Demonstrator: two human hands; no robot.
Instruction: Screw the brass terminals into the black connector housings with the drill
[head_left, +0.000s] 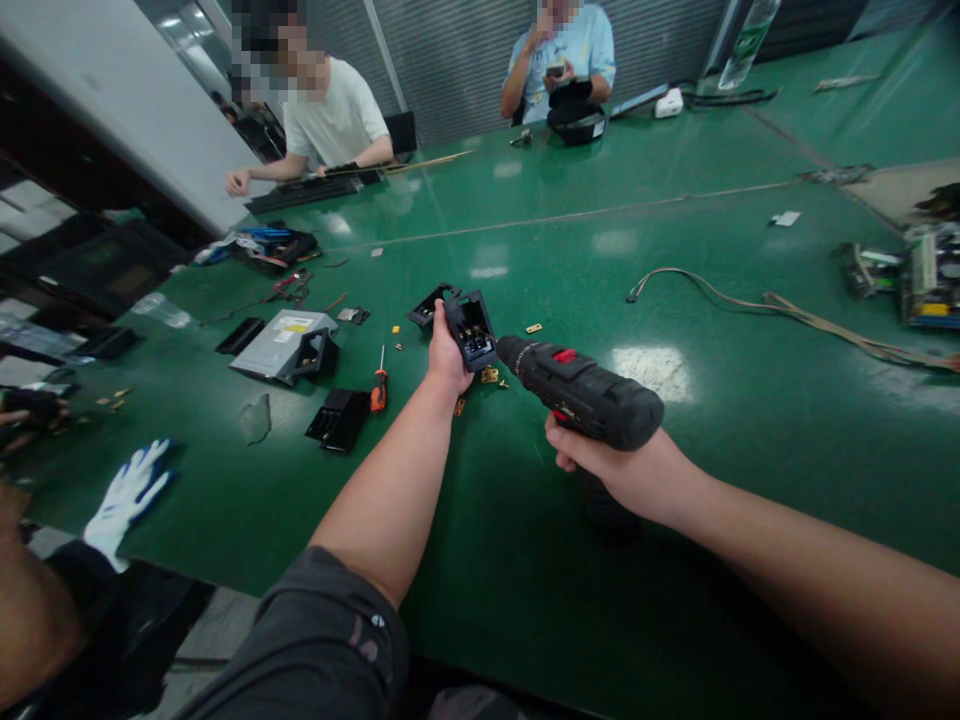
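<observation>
My right hand [600, 460] is wrapped round the grip of a black cordless drill [581, 390] with red accents. The drill points left, its tip close to a black plastic housing [472, 330]; whether they touch I cannot tell. My left hand [448, 357] holds this housing, whose open side shows small metal parts inside. Another black plastic piece [433, 305] is just behind the fingers. Small brass plates [490, 375] lie on the table beneath the housing. An orange-handled screwdriver [379, 390] rests left of my forearm, beside a black plastic case [339, 420].
A silver disc drive [281, 345] and a white glove [131, 497] lie on the green table [525, 580] at left. A cable [795, 308] stretches toward a circuit-board assembly [930, 270] at right. Two people sit across the table; another person is at the left edge.
</observation>
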